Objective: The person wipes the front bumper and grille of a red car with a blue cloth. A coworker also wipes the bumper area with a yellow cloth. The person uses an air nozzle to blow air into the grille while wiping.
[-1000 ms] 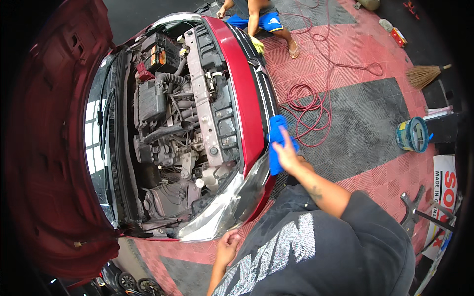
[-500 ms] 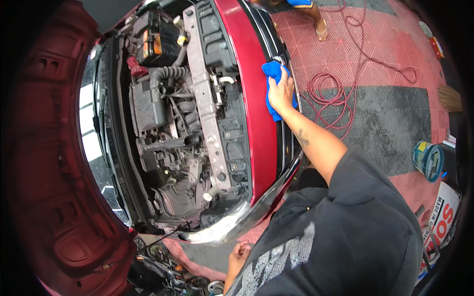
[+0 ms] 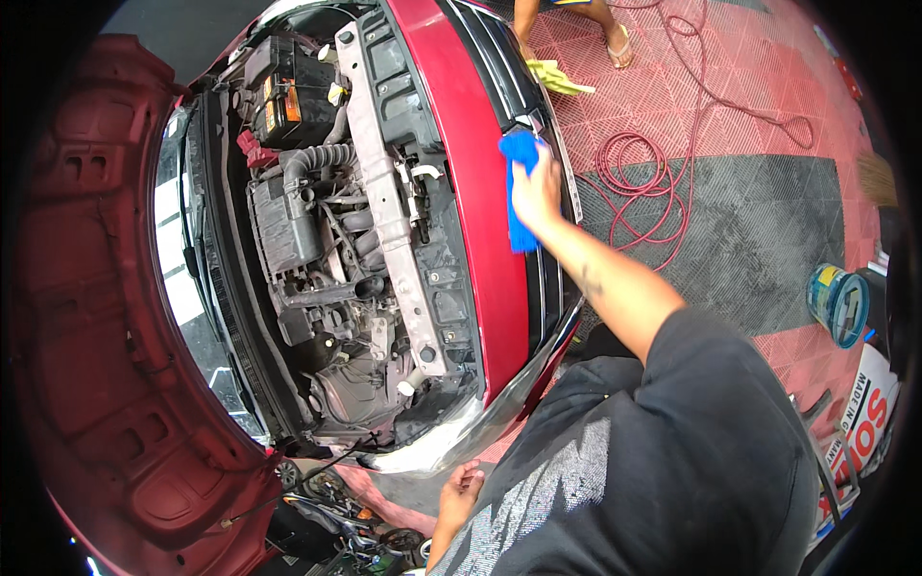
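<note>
My right hand (image 3: 538, 187) presses a blue cloth (image 3: 517, 192) flat against the red front bumper (image 3: 475, 221) of a car, beside its dark grille (image 3: 549, 269). The bonnet (image 3: 86, 317) stands raised at the left, and the engine bay (image 3: 336, 240) lies bare below it. My left hand (image 3: 461, 490) hangs low by my dark shirt, near the headlight (image 3: 432, 446), fingers loosely curled and holding nothing.
A red hose (image 3: 653, 173) coils on the red and grey floor tiles (image 3: 749, 230). Another person's legs and sandalled foot (image 3: 615, 38) stand at the top beside a yellow cloth (image 3: 562, 77). A round blue tub (image 3: 837, 302) and a broom (image 3: 876, 178) sit at the right.
My right hand has carried the blue cloth up along the bumper, away from the headlight end. My view has shifted nearer the car.
</note>
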The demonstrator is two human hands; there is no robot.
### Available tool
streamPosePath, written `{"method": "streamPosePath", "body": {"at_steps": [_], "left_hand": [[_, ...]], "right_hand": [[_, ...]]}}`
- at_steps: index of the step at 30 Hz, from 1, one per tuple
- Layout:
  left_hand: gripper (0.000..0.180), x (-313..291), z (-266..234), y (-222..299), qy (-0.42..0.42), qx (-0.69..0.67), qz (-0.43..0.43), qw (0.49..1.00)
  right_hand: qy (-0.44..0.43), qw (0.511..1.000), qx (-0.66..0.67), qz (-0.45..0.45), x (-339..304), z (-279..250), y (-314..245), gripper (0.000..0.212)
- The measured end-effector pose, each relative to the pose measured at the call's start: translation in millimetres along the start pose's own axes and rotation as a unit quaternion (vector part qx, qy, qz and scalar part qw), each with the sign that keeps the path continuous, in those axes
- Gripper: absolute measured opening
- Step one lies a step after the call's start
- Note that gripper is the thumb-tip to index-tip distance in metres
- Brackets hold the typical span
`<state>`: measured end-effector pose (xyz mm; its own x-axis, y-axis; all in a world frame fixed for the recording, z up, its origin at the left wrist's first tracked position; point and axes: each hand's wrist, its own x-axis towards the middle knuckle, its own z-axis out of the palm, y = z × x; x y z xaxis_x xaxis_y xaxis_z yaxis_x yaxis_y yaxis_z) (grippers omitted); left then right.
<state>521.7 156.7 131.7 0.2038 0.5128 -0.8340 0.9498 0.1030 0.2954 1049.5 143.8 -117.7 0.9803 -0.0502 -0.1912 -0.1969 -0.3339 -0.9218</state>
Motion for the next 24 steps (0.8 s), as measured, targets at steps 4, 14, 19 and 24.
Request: {"method": "streamPosePath", "body": {"at_steps": [4,14,19,24], "left_hand": [[0.033,-3,-3,-18,0.011,-0.008,-0.005,1.000],[0.031,13,3,-21,-0.007,-0.004,0.007,1.000],[0.029,2,6,-1,0.017,-0.024,0.018,0.999],[0.030,15,-3,-81,-0.021,-0.098,-0.003,0.995]], "right_hand": [[-0.079,0.992,0.096,0.036,-1,-24,19,0.059],[-0.414,0.774,0.306,0.369,-157,-163,89,0.052],[-0.401,0.610,0.494,0.471,-99,-216,48,0.067],[-0.236,0.950,0.189,0.080,-116,-108,77,0.069]]}}
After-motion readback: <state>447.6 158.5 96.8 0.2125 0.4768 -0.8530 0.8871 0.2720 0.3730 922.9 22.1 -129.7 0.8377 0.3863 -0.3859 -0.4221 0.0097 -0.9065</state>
